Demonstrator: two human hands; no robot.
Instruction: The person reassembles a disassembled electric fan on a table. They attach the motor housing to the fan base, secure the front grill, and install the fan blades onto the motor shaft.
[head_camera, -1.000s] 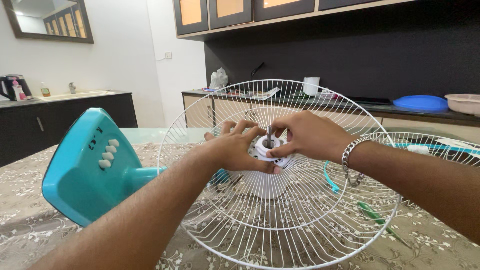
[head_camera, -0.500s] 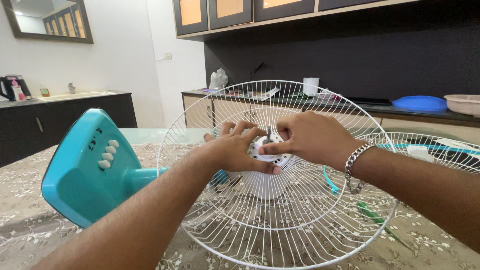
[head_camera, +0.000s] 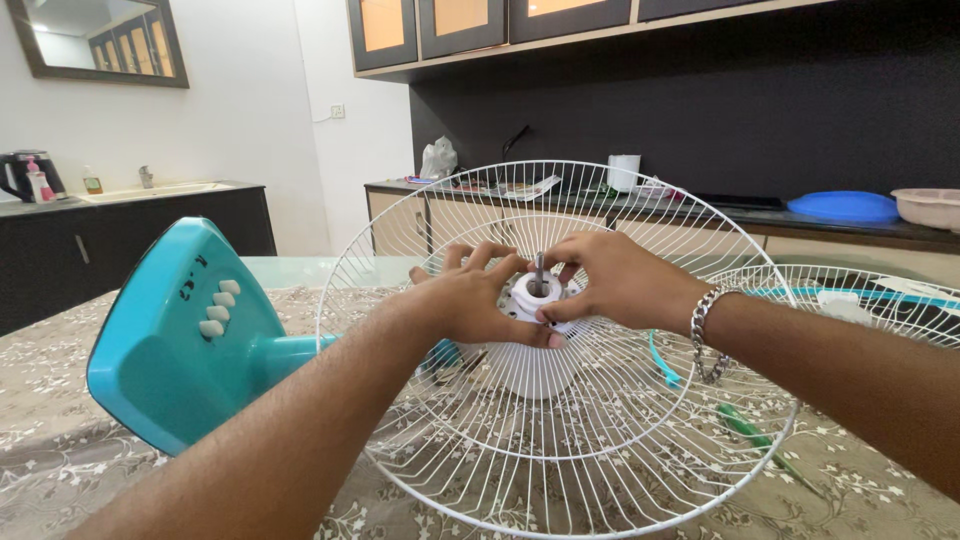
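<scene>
A white wire fan guard (head_camera: 600, 440) stands tilted on the table, mounted on a white motor housing (head_camera: 528, 368). A metal shaft (head_camera: 540, 272) sticks out at its centre through a white round nut (head_camera: 530, 293). My left hand (head_camera: 470, 298) presses on the left side of the guard's hub. My right hand (head_camera: 618, 282), with a metal bracelet on its wrist, pinches the white nut around the shaft. The fan's teal base (head_camera: 180, 335) with white buttons lies on its side at the left.
A second white guard (head_camera: 870, 300) with a teal rim lies at the right. A green-handled tool (head_camera: 745, 430) lies under the guard on the patterned tablecloth (head_camera: 60, 440). A dark counter (head_camera: 800, 215) with a blue lid and a bowl runs behind.
My right hand has rotated around the white nut, fingers shifting from over the shaft back to the nut's side. The left hand and the guard stay put.
</scene>
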